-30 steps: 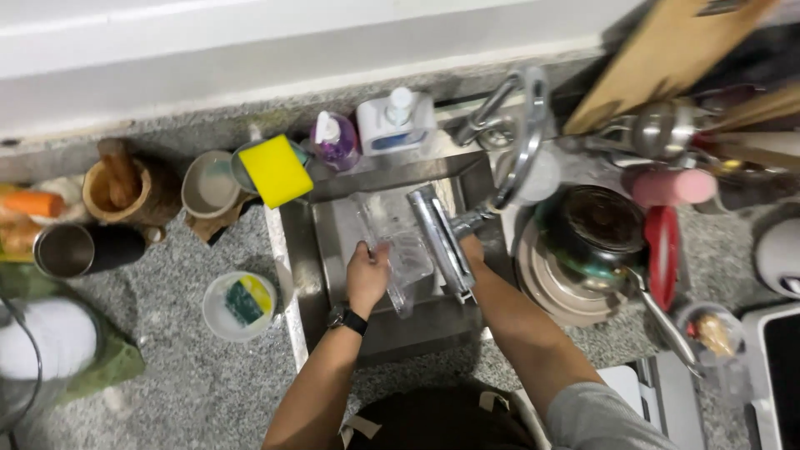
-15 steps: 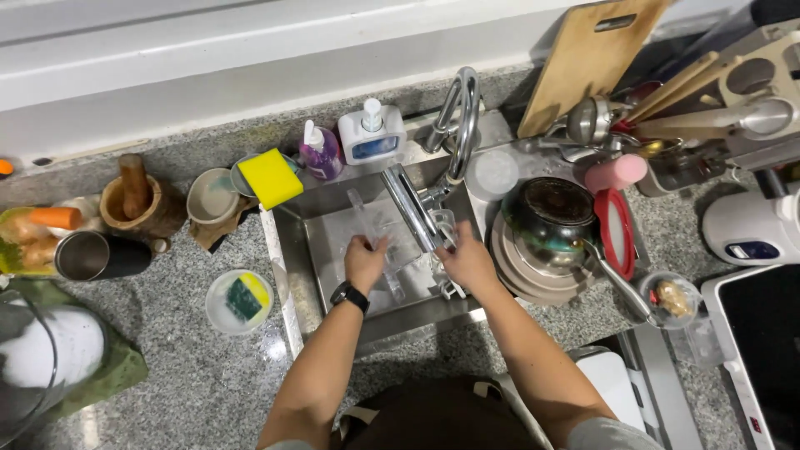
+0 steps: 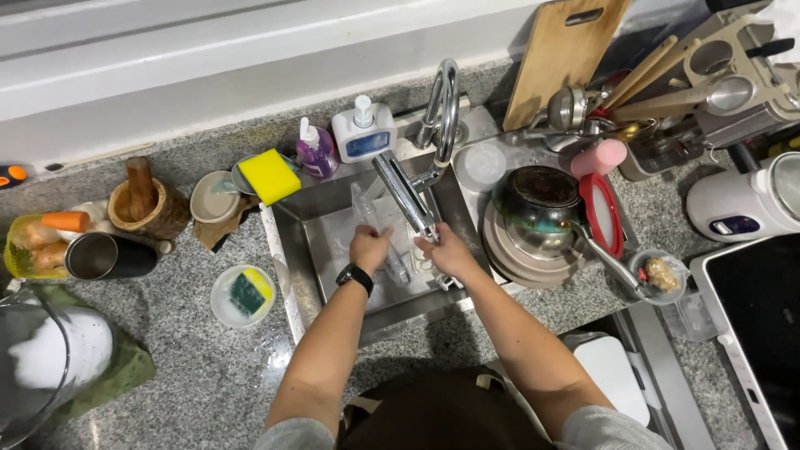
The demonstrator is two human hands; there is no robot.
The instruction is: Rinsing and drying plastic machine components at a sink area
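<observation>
While you're over the sink (image 3: 287, 229) | left hand (image 3: 369, 247) grip clenched on clear plastic bag (image 3: 367, 212) | right hand (image 3: 446, 252) grip: can't tell, under faucet (image 3: 404, 192)

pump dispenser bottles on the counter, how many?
2. A small purple pump bottle stands behind the sink's back left corner, beside the yellow sponge. A wider white pump bottle stands just right of it, next to the faucet. Clutter at right could hide more.
</observation>
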